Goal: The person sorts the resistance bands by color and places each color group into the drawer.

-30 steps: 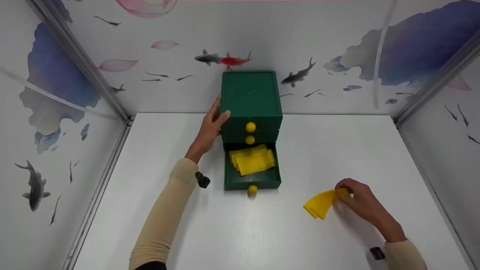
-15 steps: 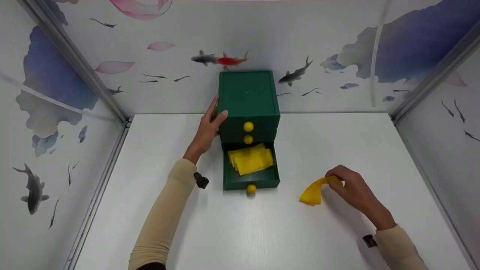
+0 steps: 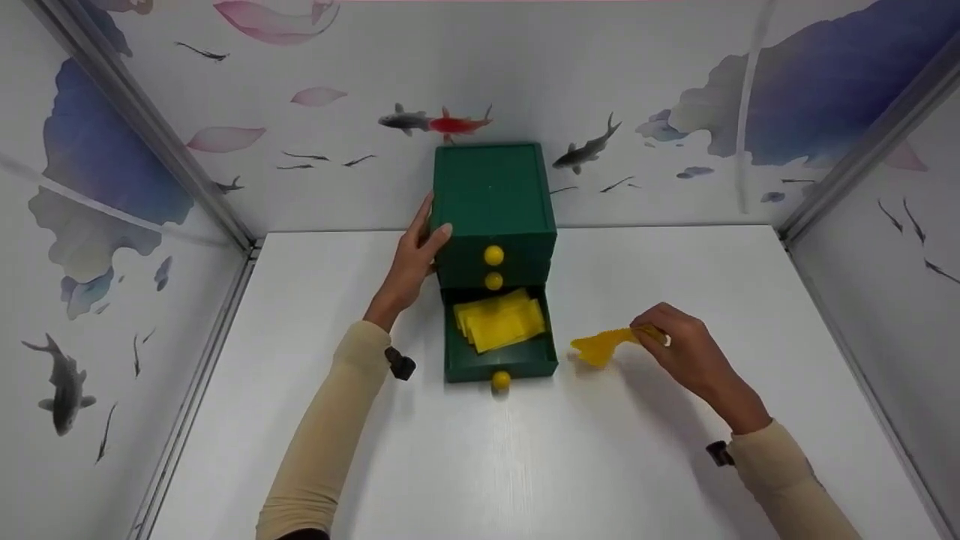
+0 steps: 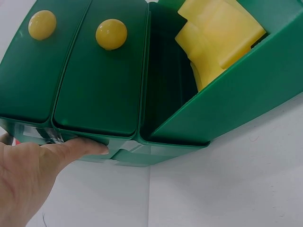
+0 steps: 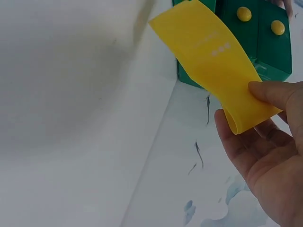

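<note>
A green drawer cabinet (image 3: 491, 187) with yellow round knobs stands against the back wall. Its bottom drawer (image 3: 501, 367) is pulled out, and several flat yellow bands (image 3: 506, 324) lie stacked in it. My left hand (image 3: 407, 266) rests along the cabinet's left side, fingers straight; in the left wrist view the thumb (image 4: 85, 147) lies against that side. To the right of the drawer, my right hand (image 3: 686, 352) pinches one end of a yellow resistance band (image 5: 213, 56) between thumb and fingers. The band's free end points left toward the drawer, above the table.
The white table (image 3: 465, 457) reaches up to the patterned back wall (image 3: 315, 180). Side panels with metal corner posts (image 3: 187, 157) close in the left and right. Two upper drawers with knobs (image 3: 493, 255) are closed above the pulled-out one.
My right hand has moved up and left with the yellow resistance band, bringing its free end close to the drawer's right side. My left hand stays on the cabinet.
</note>
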The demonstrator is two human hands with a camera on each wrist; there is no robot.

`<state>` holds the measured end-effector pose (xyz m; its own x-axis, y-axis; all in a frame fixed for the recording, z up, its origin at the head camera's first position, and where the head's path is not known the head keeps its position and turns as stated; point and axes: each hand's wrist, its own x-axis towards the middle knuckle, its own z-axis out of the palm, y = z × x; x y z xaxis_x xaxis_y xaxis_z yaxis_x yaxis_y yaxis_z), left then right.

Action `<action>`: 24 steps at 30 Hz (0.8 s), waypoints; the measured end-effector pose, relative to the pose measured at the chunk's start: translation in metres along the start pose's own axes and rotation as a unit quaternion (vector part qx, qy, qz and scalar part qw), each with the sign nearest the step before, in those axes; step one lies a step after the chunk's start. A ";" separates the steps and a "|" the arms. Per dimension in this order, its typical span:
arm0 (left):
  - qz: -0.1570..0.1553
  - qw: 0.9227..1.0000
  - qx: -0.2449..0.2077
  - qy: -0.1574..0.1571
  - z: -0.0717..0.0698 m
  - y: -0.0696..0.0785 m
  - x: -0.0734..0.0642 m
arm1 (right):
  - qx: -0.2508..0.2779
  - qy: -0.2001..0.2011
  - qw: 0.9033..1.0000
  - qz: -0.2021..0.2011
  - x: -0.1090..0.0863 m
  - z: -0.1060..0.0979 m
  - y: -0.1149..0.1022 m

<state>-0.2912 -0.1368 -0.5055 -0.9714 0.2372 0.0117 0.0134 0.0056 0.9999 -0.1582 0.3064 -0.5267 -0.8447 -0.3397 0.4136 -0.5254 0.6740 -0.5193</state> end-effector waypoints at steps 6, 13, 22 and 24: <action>-0.001 1.000 0.011 0.001 -0.002 0.000 0.000 | 0.002 0.010 1.000 -0.009 0.023 -0.001 -0.014; -0.006 1.000 0.015 -0.002 -0.002 0.000 -0.002 | 0.012 0.006 1.000 -0.013 0.043 0.002 -0.033; -0.007 1.000 0.012 -0.003 -0.002 0.002 -0.002 | 0.021 -0.005 0.998 -0.052 0.063 0.012 -0.055; -0.007 1.000 0.013 -0.002 -0.002 0.001 -0.001 | 0.023 -0.009 0.998 -0.057 0.067 0.014 -0.059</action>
<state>-0.2910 -0.1384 -0.5045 -0.9707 0.2404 -0.0020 0.0066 0.0350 0.9994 -0.1851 0.2345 -0.4787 -0.7810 -0.4245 0.4582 -0.6216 0.5996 -0.5040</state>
